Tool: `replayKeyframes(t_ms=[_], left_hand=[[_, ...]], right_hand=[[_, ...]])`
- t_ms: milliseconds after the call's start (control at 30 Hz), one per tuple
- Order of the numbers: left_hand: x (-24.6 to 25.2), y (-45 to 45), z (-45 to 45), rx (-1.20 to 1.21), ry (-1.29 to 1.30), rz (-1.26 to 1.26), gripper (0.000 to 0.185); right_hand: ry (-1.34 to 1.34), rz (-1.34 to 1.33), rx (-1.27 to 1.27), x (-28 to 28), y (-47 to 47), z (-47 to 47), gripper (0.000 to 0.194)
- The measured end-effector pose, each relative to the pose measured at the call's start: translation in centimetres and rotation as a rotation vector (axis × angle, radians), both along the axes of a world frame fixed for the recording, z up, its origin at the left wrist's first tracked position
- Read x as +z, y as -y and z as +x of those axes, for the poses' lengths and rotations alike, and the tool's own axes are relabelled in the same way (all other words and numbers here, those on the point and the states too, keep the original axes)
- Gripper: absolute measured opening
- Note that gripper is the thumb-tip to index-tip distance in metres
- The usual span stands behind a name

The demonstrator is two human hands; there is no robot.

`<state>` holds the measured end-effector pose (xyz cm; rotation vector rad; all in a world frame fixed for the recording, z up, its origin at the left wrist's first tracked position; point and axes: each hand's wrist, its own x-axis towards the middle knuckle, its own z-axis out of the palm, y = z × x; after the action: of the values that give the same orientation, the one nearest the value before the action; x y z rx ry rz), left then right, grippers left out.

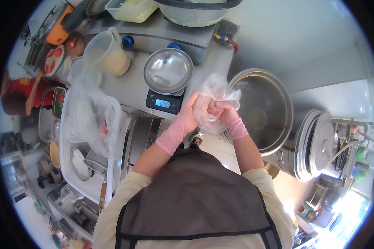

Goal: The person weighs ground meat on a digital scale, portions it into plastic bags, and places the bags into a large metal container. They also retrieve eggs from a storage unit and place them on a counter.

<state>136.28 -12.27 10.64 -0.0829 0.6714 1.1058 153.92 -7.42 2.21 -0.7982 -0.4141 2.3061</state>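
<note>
My left hand point(189, 113), in a pink glove, grips one side of a clear plastic bag point(213, 88). Reddish raw meat, by its look, shows inside the bag. On the bag's other side is my right hand point(227, 112), gloved the same way, with its fingers closed on the plastic and the meat. Left of the bag, a round steel bowl point(168, 70) rests on a black digital kitchen scale point(163, 102) with a lit display. The bag hangs in front of the counter edge, beside a large open steel pot point(258, 115).
Left stands a white plastic basket point(65, 155) with another plastic bag point(87, 115) and a sieve point(96, 162). A plastic measuring jug point(107, 56) is behind it. A lidded steel pot point(308, 146) stands right. A person in red point(23, 93) is at the far left.
</note>
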Motion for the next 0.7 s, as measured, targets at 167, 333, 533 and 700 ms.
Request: replayKeyframes(t_ms=[167,333,533,700], left_hand=[[-1.7,0.3,-0.3,0.155,-0.208,-0.067,0.045],[-1.5,0.6,-2.0,-0.188,-0.976,0.202,0.046],[3.1,2.9,-2.1,-0.285,-1.462,0.761,0.051],[2.2,2.8,-2.7,-0.145,-1.453,0.702,0.039]], right_hand=[[0.026,-0.123,-0.02,1.3,-0.7,0.2,0.051],[0.011,-0.192,-0.086,4.9,-1.7,-0.9,0.05],[-0.073,-0.266,-0.05,6.4,-2.2,-1.1,0.046],[-0.046,-0.317,-0.006,7.5,0.0,-1.1,0.048]])
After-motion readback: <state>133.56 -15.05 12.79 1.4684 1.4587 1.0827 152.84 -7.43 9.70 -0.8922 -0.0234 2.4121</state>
